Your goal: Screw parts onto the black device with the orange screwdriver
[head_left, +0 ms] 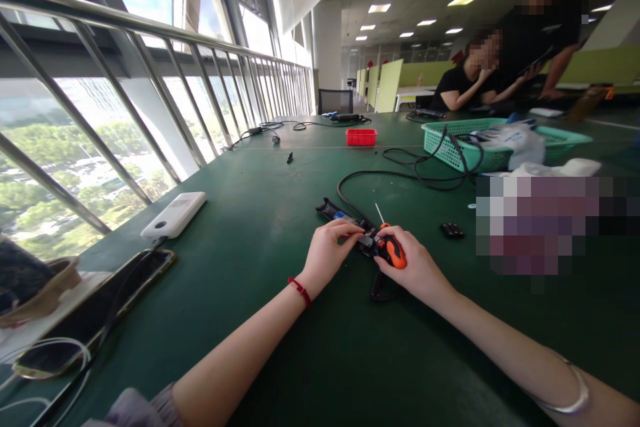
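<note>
A black corded device (329,209) lies on the green table with its casing open and inner parts and a blue piece showing. My left hand (330,247) is at its middle, thumb and fingertips pinched on a small grey part (367,240); the exact kind of part is too small to tell. Held in my right hand (417,263) is an orange and black screwdriver (397,252), its thin shaft pointing up and away from the device. The right fingertips touch the device's other side. A black loop-shaped piece (383,288) shows below the hands.
A black cord (360,173) runs toward a teal basket (450,150) with plastic bags. Further back sits a red tray (361,137). A small black part (452,231) lies to the right. At left are a white power bank (175,215) and a phone (100,310). Two people are across the table.
</note>
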`<action>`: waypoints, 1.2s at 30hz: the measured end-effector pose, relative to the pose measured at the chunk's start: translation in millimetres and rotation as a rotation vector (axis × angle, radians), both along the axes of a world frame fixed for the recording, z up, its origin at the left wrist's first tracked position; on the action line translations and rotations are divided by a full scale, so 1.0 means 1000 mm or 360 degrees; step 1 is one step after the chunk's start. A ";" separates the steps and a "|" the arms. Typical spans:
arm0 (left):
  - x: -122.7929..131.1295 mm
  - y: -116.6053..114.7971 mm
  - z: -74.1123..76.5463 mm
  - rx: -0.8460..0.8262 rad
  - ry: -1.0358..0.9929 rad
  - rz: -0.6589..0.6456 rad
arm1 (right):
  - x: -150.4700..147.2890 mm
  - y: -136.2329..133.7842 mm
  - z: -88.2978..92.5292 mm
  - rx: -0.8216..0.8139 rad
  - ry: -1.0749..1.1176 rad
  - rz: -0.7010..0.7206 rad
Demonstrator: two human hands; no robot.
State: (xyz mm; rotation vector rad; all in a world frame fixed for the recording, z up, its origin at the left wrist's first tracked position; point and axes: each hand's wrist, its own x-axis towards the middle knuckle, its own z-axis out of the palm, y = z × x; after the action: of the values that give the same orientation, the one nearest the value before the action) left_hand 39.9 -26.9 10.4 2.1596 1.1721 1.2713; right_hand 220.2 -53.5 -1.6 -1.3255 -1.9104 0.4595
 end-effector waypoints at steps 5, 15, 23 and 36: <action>0.001 -0.002 0.001 0.0012 0.0058 0.0041 | 0.001 0.002 -0.003 0.0027 0.0000 -0.0005; 0.003 0.003 -0.003 -0.0504 -0.0228 0.0097 | 0.001 0.000 0.000 -0.0015 -0.0009 0.0010; -0.017 0.001 0.018 -0.0410 0.0544 0.0189 | 0.003 -0.001 0.000 -0.0066 -0.0030 0.0032; -0.023 -0.009 0.055 -0.0556 0.1279 -0.0343 | 0.005 0.000 -0.003 -0.0051 -0.0044 0.0045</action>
State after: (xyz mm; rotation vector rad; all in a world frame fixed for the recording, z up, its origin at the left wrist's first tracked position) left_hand 16.6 -35.5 64.9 2.4756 1.2511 0.0535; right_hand 225.2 -53.2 -4.6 -1.3333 -1.9539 0.4903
